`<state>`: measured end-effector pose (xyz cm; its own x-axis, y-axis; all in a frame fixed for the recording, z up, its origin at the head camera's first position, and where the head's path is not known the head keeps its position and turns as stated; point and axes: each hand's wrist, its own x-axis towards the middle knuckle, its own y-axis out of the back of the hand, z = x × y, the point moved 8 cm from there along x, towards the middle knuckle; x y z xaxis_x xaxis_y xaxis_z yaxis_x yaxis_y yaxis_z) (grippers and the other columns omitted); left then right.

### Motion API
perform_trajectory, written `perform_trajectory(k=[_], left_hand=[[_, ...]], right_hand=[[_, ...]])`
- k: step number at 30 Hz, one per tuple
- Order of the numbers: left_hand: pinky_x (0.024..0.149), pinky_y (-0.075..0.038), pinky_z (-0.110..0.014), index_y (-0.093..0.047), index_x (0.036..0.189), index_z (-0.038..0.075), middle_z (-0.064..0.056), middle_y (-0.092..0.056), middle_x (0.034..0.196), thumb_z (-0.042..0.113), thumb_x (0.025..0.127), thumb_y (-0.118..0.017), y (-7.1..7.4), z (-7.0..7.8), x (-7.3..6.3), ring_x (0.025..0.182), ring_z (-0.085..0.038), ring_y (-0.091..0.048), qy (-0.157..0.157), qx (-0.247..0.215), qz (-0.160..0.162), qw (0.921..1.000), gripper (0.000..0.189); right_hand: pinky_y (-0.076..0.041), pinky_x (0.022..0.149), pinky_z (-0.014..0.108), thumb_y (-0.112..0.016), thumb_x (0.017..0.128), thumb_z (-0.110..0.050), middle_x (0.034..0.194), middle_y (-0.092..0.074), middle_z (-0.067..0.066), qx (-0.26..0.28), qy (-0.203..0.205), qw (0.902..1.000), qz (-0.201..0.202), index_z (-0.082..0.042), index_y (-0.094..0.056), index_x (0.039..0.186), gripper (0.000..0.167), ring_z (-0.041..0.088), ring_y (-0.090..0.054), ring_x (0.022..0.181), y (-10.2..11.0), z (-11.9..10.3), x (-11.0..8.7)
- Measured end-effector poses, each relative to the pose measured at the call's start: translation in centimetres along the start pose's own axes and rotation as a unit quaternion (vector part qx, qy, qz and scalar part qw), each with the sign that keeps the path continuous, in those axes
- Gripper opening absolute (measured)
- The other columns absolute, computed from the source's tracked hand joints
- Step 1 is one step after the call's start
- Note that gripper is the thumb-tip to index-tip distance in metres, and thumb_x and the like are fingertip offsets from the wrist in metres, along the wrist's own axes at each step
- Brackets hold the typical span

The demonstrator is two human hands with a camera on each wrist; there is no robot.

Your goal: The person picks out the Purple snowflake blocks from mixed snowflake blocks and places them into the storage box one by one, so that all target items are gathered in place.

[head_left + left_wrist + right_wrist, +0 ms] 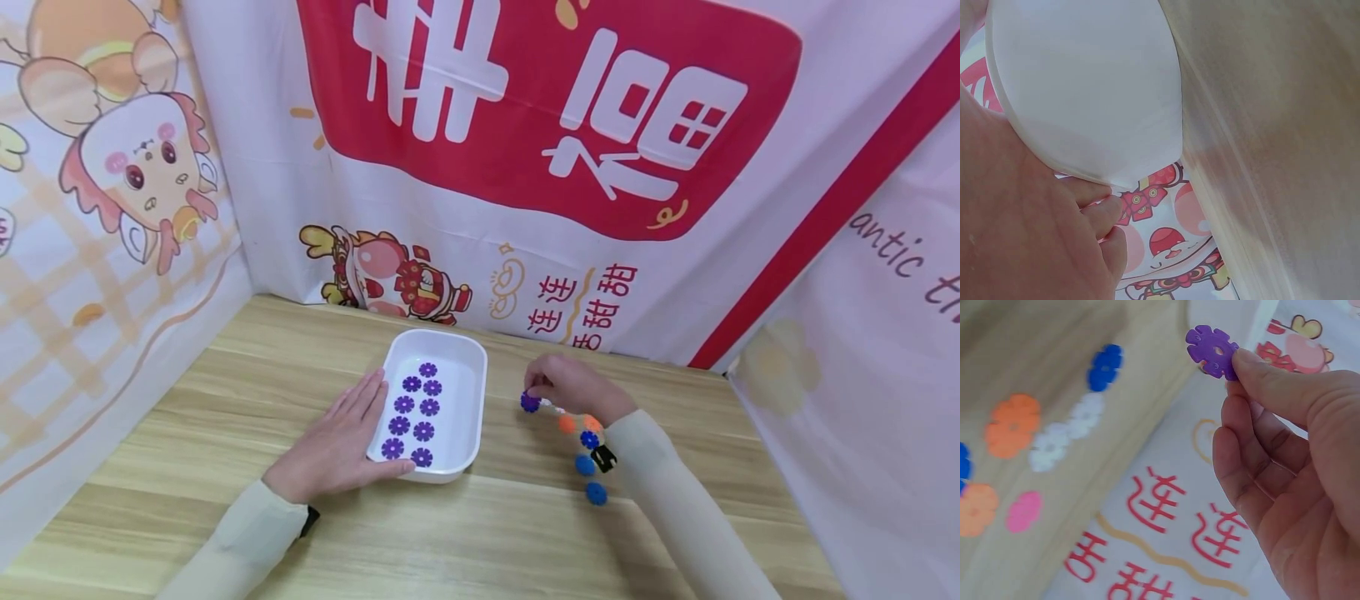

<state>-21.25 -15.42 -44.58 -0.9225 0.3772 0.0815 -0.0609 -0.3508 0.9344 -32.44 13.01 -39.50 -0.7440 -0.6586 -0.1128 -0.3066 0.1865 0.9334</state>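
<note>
A white plastic tray (480,392) stands on the table, with several purple snowflake discs (404,404) lying flat inside in two rows. My left hand (337,442) rests against its left side, fingers stretched along the wall and thumb across the near corner. In the left wrist view the tray's outer wall (1085,94) fills much of the picture beside the palm. To the tray's right, my right hand (573,387) pinches a purple snowflake disc (1213,351) between thumb and forefinger, held up above the table. The other fingers of that hand are curled loosely.
Loose snowflake discs lie right of the tray, partly under the right forearm: orange (1013,425), white (1050,447), pink (1024,511) and blue (1105,367). More blue discs (596,493) lie nearer me. Printed cloth (480,192) hangs behind and at both sides of the wooden table (495,542).
</note>
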Motion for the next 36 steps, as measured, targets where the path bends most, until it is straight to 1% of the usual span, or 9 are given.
perform_trajectory(k=[2, 7, 13, 16, 19, 23, 26, 32, 36], left_hand=[[0.133, -0.019, -0.06, -0.018, 0.165, -0.006, -0.024, -0.008, 0.177, 0.084, 0.088, -0.058, 0.0, 0.0, 0.0, 0.164, -0.044, -0.014, 0.0, 0.0, 0.001, 1.0, 0.126], [0.133, -0.019, -0.059, -0.018, 0.165, -0.006, -0.024, -0.008, 0.177, 0.083, 0.088, -0.059, 0.0, 0.0, 0.0, 0.164, -0.044, -0.014, -0.002, 0.001, 0.001, 1.0, 0.125], [0.133, -0.019, -0.06, -0.017, 0.166, -0.006, -0.024, -0.007, 0.177, 0.082, 0.088, -0.06, 0.0, 0.0, 0.0, 0.164, -0.044, -0.014, -0.001, -0.004, -0.002, 1.0, 0.125], [0.133, -0.019, -0.06, -0.017, 0.166, -0.006, -0.023, -0.006, 0.177, 0.083, 0.088, -0.059, 0.0, 0.0, 0.0, 0.164, -0.044, -0.014, -0.001, -0.005, -0.001, 1.0, 0.125], [0.133, -0.018, -0.06, -0.016, 0.166, -0.006, -0.022, -0.004, 0.177, 0.084, 0.088, -0.058, 0.0, 0.0, 0.0, 0.164, -0.043, -0.013, -0.001, -0.006, -0.002, 1.0, 0.126], [0.133, -0.017, -0.06, -0.015, 0.166, -0.006, -0.022, -0.003, 0.178, 0.084, 0.088, -0.057, -0.1, 0.0, 0.0, 0.165, -0.043, -0.012, 0.003, -0.006, -0.008, 0.9999, 0.126], [0.133, -0.018, -0.059, -0.016, 0.166, -0.005, -0.022, -0.004, 0.178, 0.085, 0.088, -0.057, -0.1, 0.0, 0.0, 0.165, -0.043, -0.012, 0.005, -0.005, -0.011, 0.9999, 0.127], [0.133, -0.017, -0.059, -0.015, 0.166, -0.006, -0.023, -0.005, 0.177, 0.085, 0.088, -0.056, -0.1, 0.0, 0.1, 0.165, -0.043, -0.012, 0.003, -0.004, -0.012, 0.9999, 0.127], [0.133, -0.017, -0.059, -0.014, 0.166, -0.006, -0.022, -0.003, 0.178, 0.083, 0.088, -0.058, -0.1, -0.1, 0.1, 0.165, -0.042, -0.011, 0.005, -0.009, -0.011, 0.9999, 0.126]], right_hand=[[-0.062, 0.078, 0.024, -0.072, 0.1, -0.009, 0.094, -0.076, -0.005, -0.012, 0.008, 0.9999, 0.008, -0.014, -0.078, 0.098, 0.008, 0.005, -0.066, 0.082, 0.7, -0.6, 0.4], [-0.062, 0.077, 0.023, -0.073, 0.1, -0.009, 0.094, -0.076, -0.007, -0.028, 0.023, 0.9991, 0.023, -0.016, -0.078, 0.099, 0.01, 0.005, -0.067, 0.083, 2.2, -2.2, 1.2], [-0.063, 0.081, 0.024, -0.073, 0.101, -0.015, 0.096, -0.075, -0.009, -0.037, -0.001, 0.9992, 0.014, -0.021, -0.079, 0.104, 0.009, 0.006, -0.067, 0.083, 2.5, -4.0, 1.9], [-0.063, 0.081, 0.023, -0.073, 0.101, -0.017, 0.096, -0.076, -0.011, -0.041, 0.004, 0.999, 0.016, -0.023, -0.079, 0.106, 0.01, 0.006, -0.067, 0.083, 2.4, -5.1, 2.5], [-0.062, 0.08, 0.021, -0.072, 0.102, -0.017, 0.098, -0.076, -0.011, -0.045, 0.026, 0.9985, 0.02, -0.023, -0.079, 0.107, 0.01, 0.004, -0.068, 0.084, 2.3, -6.3, 3.0], [-0.06, 0.078, 0.019, -0.07, 0.103, -0.016, 0.098, -0.077, -0.01, -0.048, 0.053, 0.9974, 0.015, -0.02, -0.079, 0.104, 0.01, 0.004, -0.067, 0.085, 1.8, -7.7, 3.7], [-0.059, 0.079, 0.019, -0.07, 0.103, -0.015, 0.099, -0.076, -0.008, -0.05, 0.066, 0.9965, 0.007, -0.019, -0.078, 0.103, 0.009, 0.005, -0.067, 0.087, 1.1, -8.6, 4.1], [-0.06, 0.082, 0.019, -0.07, 0.103, -0.014, 0.101, -0.076, -0.005, -0.042, 0.085, 0.9953, -0.022, -0.017, -0.079, 0.104, 0.01, 0.006, -0.068, 0.09, -1.0, -9.9, 4.9], [-0.061, 0.085, 0.019, -0.07, 0.103, -0.015, 0.102, -0.077, -0.003, -0.047, 0.101, 0.9932, -0.034, -0.016, -0.08, 0.105, 0.01, 0.007, -0.07, 0.092, -2.5, -10.4, 5.3]])
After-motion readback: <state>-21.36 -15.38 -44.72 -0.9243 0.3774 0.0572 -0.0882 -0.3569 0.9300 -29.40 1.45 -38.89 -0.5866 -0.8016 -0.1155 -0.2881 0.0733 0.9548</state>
